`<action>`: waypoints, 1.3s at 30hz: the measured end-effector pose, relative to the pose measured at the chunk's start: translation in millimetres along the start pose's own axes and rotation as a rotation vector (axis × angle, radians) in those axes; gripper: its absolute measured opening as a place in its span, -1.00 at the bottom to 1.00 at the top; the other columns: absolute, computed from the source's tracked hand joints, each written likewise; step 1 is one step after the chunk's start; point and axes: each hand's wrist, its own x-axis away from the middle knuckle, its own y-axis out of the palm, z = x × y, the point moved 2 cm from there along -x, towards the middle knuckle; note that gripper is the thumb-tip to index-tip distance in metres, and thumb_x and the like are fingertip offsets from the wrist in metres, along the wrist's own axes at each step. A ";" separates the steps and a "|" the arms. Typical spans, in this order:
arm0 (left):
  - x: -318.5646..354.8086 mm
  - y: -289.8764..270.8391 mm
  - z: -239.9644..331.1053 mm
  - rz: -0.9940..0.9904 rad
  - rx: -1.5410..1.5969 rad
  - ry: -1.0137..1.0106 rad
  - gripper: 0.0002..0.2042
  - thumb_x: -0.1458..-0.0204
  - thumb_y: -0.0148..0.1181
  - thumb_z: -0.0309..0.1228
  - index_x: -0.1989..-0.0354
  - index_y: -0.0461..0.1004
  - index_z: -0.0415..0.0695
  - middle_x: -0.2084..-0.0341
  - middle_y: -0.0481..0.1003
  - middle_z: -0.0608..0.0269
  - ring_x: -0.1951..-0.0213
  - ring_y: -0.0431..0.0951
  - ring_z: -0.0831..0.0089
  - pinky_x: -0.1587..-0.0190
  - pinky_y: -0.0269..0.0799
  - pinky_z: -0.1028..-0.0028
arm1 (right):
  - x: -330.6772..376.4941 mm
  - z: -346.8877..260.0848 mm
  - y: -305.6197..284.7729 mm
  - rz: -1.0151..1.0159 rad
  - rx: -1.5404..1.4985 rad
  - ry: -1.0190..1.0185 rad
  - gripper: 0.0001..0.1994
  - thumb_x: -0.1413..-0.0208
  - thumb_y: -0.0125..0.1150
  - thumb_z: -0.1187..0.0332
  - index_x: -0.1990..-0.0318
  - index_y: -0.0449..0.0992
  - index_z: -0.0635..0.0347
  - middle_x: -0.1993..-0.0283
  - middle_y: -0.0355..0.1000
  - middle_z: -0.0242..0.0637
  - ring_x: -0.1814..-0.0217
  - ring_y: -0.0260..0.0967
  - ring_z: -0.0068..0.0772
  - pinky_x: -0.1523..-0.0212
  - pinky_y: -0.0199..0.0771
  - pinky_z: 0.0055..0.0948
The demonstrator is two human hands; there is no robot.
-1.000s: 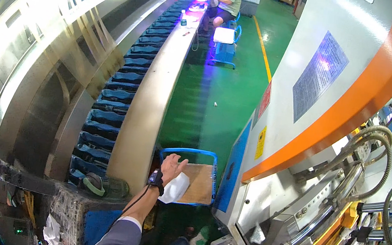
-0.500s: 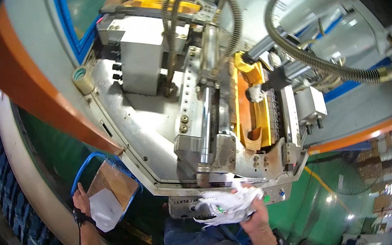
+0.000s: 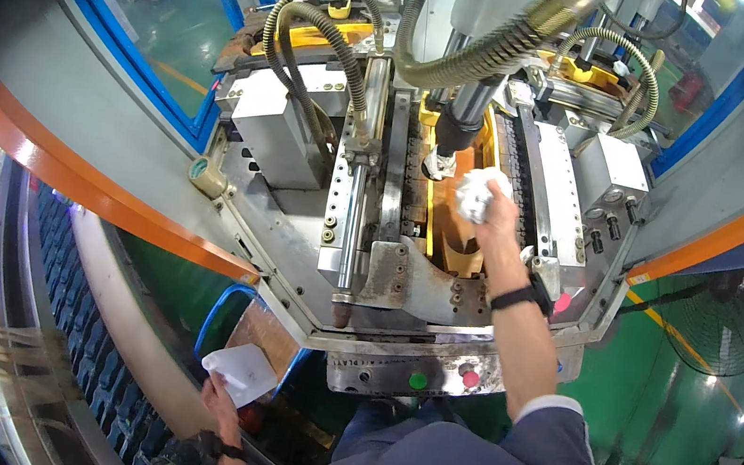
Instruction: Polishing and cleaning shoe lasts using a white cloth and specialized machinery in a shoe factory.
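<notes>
In my right hand (image 3: 500, 214), closed, is a bunched white cloth (image 3: 472, 195). It is over the yellow-and-orange trough-shaped mould (image 3: 453, 230) in the machine. Just left of the cloth, a dark-tipped rod (image 3: 459, 131) points down into the mould, with a whitish wad (image 3: 440, 164) at its end. At the lower left, my left hand (image 3: 221, 399) is closed at the edge of a white plastic container (image 3: 245, 375). The container is tilted above a blue-framed stool with a brown board (image 3: 260, 336); the fingers are partly hidden.
Ribbed metal hoses (image 3: 472, 61) arch over the machine. A steel cylinder (image 3: 352, 225) stands left of the mould. Along the front edge runs a panel with green and red buttons (image 3: 441, 382). An orange rail (image 3: 111, 196) and dark ribbed conveyor (image 3: 103, 352) lie left; a fan (image 3: 720, 329) stands right.
My right hand has carried the cloth from the machine's front edge forward over the mould. My left hand has taken hold of the white container, now tilted. The whole view has shifted.
</notes>
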 end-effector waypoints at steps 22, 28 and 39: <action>256.1 -19.4 1.5 -0.171 0.114 -0.465 -0.65 -0.23 0.18 -0.18 0.23 0.58 -0.30 0.37 0.61 0.18 0.42 0.56 0.50 0.39 0.43 0.52 | -2.1 57.3 55.9 -0.173 -0.476 0.283 -0.59 -0.33 -0.29 0.18 -0.10 0.40 0.23 -0.04 0.49 -0.11 -0.03 0.49 0.00 -0.05 0.54 0.02; 269.3 -12.2 12.0 -0.103 0.178 -0.491 -0.67 -0.25 0.15 -0.21 0.18 0.57 -0.30 0.34 0.62 0.17 0.37 0.60 0.49 0.32 0.48 0.52 | -10.9 61.2 59.8 -0.258 -0.499 0.310 -0.63 -0.32 -0.24 0.20 -0.01 0.47 0.18 0.06 0.54 -0.15 0.10 0.54 -0.05 0.02 0.58 -0.01; 275.2 12.4 48.9 -0.231 0.173 -0.565 -0.65 -0.23 0.17 -0.22 0.14 0.57 -0.34 0.30 0.62 0.10 0.32 0.63 0.43 0.26 0.53 0.50 | -3.4 61.4 58.5 -0.363 -0.476 0.367 -0.64 -0.33 -0.21 0.17 -0.08 0.43 0.10 0.06 0.53 -0.11 0.10 0.54 -0.04 0.08 0.61 0.05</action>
